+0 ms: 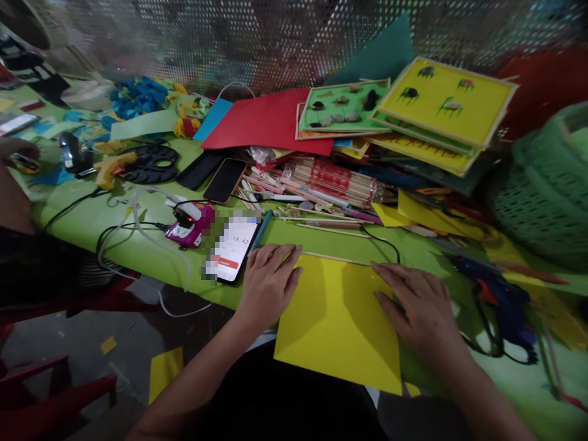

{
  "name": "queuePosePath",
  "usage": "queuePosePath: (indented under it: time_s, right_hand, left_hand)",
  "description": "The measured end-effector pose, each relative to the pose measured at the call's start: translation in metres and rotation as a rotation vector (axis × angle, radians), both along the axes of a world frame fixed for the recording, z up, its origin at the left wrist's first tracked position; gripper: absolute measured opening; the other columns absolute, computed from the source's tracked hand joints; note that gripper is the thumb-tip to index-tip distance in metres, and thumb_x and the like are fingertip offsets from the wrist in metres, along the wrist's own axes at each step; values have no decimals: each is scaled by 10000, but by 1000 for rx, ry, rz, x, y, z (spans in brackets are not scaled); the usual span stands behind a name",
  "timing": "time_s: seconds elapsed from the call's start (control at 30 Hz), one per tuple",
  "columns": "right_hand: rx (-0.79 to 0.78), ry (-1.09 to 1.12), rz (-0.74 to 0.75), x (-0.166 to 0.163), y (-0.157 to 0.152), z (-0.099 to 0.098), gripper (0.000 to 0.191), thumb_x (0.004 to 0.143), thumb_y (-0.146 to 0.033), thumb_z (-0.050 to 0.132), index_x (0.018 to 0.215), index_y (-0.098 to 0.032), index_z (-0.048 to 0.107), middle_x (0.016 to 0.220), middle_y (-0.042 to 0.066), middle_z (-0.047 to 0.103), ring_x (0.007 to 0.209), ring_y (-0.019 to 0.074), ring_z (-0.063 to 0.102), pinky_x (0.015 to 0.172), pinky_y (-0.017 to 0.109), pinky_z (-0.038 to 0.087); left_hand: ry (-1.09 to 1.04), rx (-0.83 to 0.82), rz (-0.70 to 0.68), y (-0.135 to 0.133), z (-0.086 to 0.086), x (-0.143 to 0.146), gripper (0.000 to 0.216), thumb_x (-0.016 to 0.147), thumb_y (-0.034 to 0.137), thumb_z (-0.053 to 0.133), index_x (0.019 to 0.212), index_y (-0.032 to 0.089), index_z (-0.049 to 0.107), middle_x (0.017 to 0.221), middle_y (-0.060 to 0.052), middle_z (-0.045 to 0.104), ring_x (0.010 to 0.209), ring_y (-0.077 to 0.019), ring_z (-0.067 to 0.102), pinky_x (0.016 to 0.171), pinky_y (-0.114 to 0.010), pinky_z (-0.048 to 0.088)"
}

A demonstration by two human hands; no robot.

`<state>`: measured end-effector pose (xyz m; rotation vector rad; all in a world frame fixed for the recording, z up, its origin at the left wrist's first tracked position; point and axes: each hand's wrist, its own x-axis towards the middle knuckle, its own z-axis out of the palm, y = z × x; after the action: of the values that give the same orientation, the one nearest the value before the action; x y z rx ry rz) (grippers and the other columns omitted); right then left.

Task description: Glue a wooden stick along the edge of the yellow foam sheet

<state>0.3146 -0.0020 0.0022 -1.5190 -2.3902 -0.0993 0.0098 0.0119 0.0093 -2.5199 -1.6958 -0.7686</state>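
Observation:
A yellow sheet of paper (337,318) lies at the near edge of the green table (114,220), hanging a little over it. My left hand (269,282) rests flat on the sheet's left top corner, fingers stretched out. My right hand (416,303) lies flat on its right side, fingers spread and pointing left. A thin wooden stick (335,259) lies along the sheet's far edge, just beyond both hands. Neither hand holds anything.
A phone with a lit screen (234,248) lies left of my left hand, beside a pink device (190,225) with cables. Sticks and pencils (321,184), coloured paper, framed craft boards (441,104), a green basket (546,184), a blue glue gun (505,303). Another person's hand (18,153) is far left.

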Motion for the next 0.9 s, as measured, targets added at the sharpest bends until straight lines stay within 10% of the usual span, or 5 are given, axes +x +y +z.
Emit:
queuePosePath:
  time_s: [0.9]
  right_hand:
    - [-101, -154, 97, -94, 18, 22, 414, 1023, -322, 502, 1394, -169, 602, 1220, 146, 697, 1084, 304, 589, 900, 453, 433]
  left_hand:
    - [-171, -98, -145, -24, -9, -15, 222, 992, 268, 593, 1186, 222, 691, 1191, -38, 753, 1074, -235, 632, 928, -423, 439]
